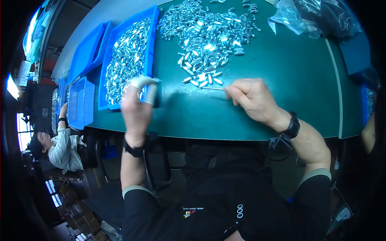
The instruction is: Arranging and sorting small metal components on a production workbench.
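Observation:
My right hand (pixel 253 99) is closed in a pinch around a thin metal rod (pixel 213 88). The rod's tip points left, at the near edge of a heap of small shiny metal pieces (pixel 207 46) on the green tabletop. My left hand (pixel 138 106) is smeared by motion, over the near right corner of a blue tray (pixel 155 30) full of similar pieces. White covers sit on some of its fingers. Whether that hand holds a piece cannot be made out.
Left of the full tray stand another blue tray (pixel 82 54) and a blue basket (pixel 80 104). Clear plastic bags (pixel 313 18) lie at the far right. A pale strip (pixel 335 80) crosses the green table (pixel 281 72). A person in a striped shirt (pixel 66 148) sits at left.

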The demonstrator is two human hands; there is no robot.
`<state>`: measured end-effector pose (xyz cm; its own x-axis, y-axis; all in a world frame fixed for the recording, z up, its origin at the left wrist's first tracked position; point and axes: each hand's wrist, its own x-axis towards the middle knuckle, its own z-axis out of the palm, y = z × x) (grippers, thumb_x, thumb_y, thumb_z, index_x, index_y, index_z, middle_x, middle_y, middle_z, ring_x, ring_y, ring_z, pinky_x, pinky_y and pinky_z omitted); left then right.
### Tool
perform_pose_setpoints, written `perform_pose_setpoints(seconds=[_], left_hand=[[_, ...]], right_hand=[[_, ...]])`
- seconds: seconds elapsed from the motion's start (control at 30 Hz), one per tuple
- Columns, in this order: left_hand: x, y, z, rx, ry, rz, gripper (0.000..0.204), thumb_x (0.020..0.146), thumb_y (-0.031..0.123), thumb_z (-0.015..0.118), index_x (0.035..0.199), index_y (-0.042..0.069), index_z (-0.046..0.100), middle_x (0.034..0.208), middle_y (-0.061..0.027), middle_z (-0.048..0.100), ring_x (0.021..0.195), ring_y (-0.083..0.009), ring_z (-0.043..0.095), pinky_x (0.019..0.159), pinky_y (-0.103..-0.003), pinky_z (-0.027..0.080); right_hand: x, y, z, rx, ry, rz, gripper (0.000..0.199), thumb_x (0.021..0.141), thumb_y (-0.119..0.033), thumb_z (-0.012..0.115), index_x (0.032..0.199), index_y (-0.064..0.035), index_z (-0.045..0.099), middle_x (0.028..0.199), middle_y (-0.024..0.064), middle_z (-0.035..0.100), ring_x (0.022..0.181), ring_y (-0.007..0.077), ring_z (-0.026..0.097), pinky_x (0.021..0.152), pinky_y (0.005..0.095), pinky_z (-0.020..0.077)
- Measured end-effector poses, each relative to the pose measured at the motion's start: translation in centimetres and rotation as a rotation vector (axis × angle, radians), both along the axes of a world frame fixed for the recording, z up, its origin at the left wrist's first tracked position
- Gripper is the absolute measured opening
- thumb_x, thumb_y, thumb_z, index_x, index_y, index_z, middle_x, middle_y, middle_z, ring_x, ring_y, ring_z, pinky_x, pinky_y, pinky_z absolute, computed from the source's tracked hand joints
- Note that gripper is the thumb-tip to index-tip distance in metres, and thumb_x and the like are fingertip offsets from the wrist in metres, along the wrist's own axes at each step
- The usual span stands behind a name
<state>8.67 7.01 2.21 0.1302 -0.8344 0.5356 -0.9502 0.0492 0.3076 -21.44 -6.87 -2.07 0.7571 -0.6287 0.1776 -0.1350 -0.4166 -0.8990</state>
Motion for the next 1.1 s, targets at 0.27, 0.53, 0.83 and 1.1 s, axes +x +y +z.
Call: perform_pose_setpoints(seconds=[0.27, 0.53, 0.83, 1.1], left_hand=[[-1.7, -3.4, -1.8, 0.113, -0.068, -0.131, 0.032, 0.085, 0.006, 0.081, 0.116, 0.006, 0.073, 0.107, -0.0129, 0.071, 0.101, -0.0334, 0.067, 0.085, -0.042, 0.055], [-3.1, -4.6, -3.6, 0.299, -0.081, -0.148, 0.028, 0.088, 0.004, 0.079, 0.115, 0.007, 0.074, 0.098, -0.0105, 0.068, 0.089, -0.0277, 0.064, 0.082, -0.037, 0.053], [-5.2, -3.0, -3.6, 0.36, 1.093, -0.156, 0.02, 0.098, 0.002, 0.071, 0.118, 0.003, 0.07, 0.107, -0.0038, 0.072, 0.096, -0.0111, 0.067, 0.084, -0.029, 0.054], [-5.7, -2.4, -4.7, 0.335, 1.326, -0.167, 0.021, 0.099, 0.003, 0.071, 0.119, 0.003, 0.065, 0.109, -0.0084, 0.072, 0.093, -0.0155, 0.071, 0.085, -0.028, 0.057]], right_hand=[[0.2, 0.0, 0.0, 0.023, -0.032, -0.003, 0.03, 0.108, -0.022, 0.062, 0.091, -0.0007, 0.075, 0.07, 0.0067, 0.069, 0.061, 0.0151, 0.061, 0.058, 0.0327, 0.0468], [0.1, -0.3, -0.3, 0.016, -0.025, -0.036, 0.028, 0.106, -0.021, 0.064, 0.09, -0.0003, 0.074, 0.072, 0.0074, 0.069, 0.063, 0.017, 0.063, 0.059, 0.0341, 0.0483], [0.3, -0.1, -0.9, -0.12, -0.071, 0.002, 0.028, 0.104, -0.02, 0.066, 0.085, -0.0013, 0.072, 0.072, 0.0084, 0.068, 0.065, 0.0219, 0.063, 0.061, 0.0369, 0.0484], [0.4, -0.1, -0.6, -0.122, -0.068, 0.007, 0.029, 0.105, -0.021, 0.066, 0.083, -0.0015, 0.071, 0.071, 0.0083, 0.067, 0.064, 0.0219, 0.062, 0.061, 0.0373, 0.0478]])
